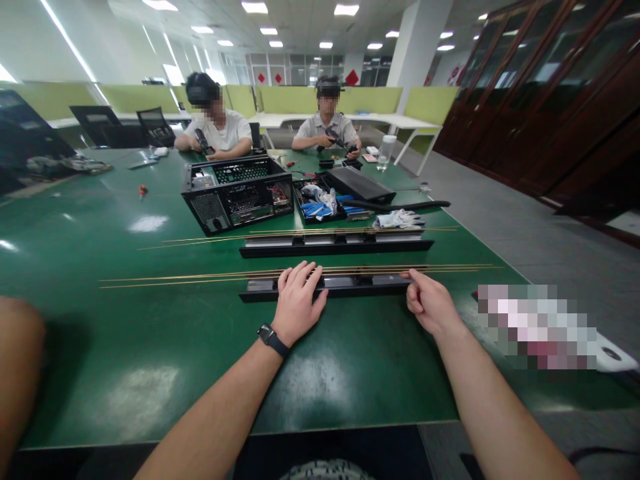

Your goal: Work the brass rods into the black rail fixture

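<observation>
A long black channel-shaped rail (345, 291) with a grey inner face lies across the green table in front of me. Thin brass-coloured rods (175, 282) run along it and stick out past both ends. My left hand (300, 293) rests over the rail and rods, left of the middle, its fingers spread. At the right end, my right hand (427, 300) has its index finger stretched onto the rail by the rods and the other fingers curled; anything between finger and thumb is hidden. A second black rail (335, 249) with similar rods (200, 239) lies just behind.
Beyond the rails stand an open black computer case (237, 193) and a black tray (300, 207) of blue-white gloves (320, 203). Another glove (399, 219) lies to the right. Two people sit across the table (165, 373). A blurred-out object (537, 327) lies right; someone's arm (20, 367) is left.
</observation>
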`<state>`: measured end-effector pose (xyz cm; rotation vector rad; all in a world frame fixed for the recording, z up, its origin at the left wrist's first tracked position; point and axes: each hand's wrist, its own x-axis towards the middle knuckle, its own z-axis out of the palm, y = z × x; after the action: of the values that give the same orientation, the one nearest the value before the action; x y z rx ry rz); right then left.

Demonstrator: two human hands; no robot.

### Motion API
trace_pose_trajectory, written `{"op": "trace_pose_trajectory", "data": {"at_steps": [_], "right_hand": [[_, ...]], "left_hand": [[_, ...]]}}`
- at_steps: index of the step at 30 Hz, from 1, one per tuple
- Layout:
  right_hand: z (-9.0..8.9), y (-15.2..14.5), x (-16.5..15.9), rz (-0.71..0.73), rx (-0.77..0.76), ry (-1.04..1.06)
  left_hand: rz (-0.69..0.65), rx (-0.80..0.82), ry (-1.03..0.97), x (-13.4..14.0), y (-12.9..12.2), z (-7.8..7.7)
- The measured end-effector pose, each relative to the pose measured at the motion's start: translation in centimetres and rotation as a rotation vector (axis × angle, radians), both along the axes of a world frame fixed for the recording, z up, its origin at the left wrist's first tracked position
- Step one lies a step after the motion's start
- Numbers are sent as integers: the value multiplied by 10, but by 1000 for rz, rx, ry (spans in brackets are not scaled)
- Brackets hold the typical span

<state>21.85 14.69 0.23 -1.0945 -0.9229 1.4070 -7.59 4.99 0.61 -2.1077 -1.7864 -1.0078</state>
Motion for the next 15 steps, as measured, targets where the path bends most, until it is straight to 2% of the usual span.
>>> {"op": "trace_pose_trajectory", "data": {"at_steps": [7,15], "right_hand": [[-5,2,2,25,6,2],[-2,-1,1,45,20,-22]], "left_hand": [[-1,4,6,0,-1,-1],[-5,19,4,0,-1,-3]]}}
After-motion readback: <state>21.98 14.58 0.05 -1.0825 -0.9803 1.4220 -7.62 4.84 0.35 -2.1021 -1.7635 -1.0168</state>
